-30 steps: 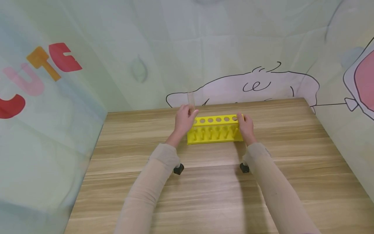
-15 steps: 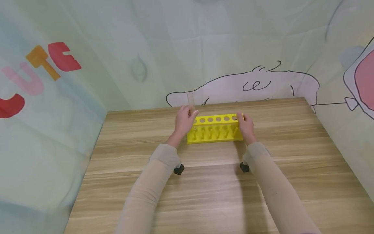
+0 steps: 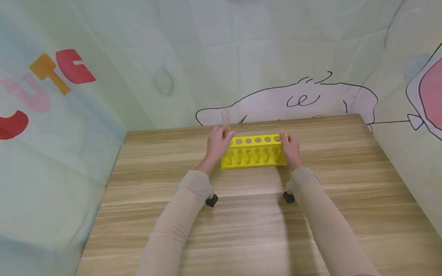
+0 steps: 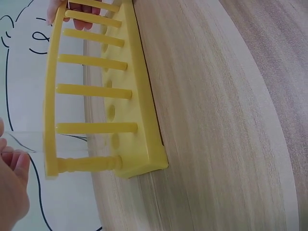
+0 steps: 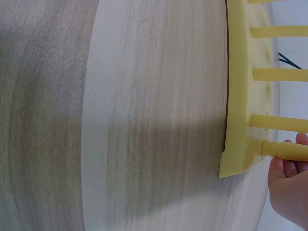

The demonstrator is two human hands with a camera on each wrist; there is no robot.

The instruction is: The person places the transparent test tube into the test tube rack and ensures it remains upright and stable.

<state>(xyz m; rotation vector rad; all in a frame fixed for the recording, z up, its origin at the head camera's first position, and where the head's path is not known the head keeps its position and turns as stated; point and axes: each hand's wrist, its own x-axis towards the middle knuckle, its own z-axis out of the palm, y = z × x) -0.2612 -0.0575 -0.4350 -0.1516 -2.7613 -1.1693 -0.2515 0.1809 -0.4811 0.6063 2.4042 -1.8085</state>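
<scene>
A yellow test tube rack [image 3: 253, 144] stands upright on the table, with a row of round holes in its top bar and pegs below. My left hand [image 3: 217, 143] pinches a clear test tube [image 3: 226, 119] at the rack's left end. In the left wrist view the tube [image 4: 26, 142] passes through the top bar, its lower end between bar and base [image 4: 139, 106]. My right hand [image 3: 291, 150] grips the rack's right end. The right wrist view shows that hand's fingers [image 5: 288, 168] around the turned end post [image 5: 288, 151].
Wood-grain table [image 3: 248, 230] surrounds the rack, its back edge close behind. A printed cloth [image 3: 165, 46] with drawings and letters hangs at the back and sides. Small black devices [image 3: 211, 200] hang under both wrists.
My left hand and the test tube have sunk slightly, so the tube's top stands a little lower. The right hand and the rack have stayed in place.
</scene>
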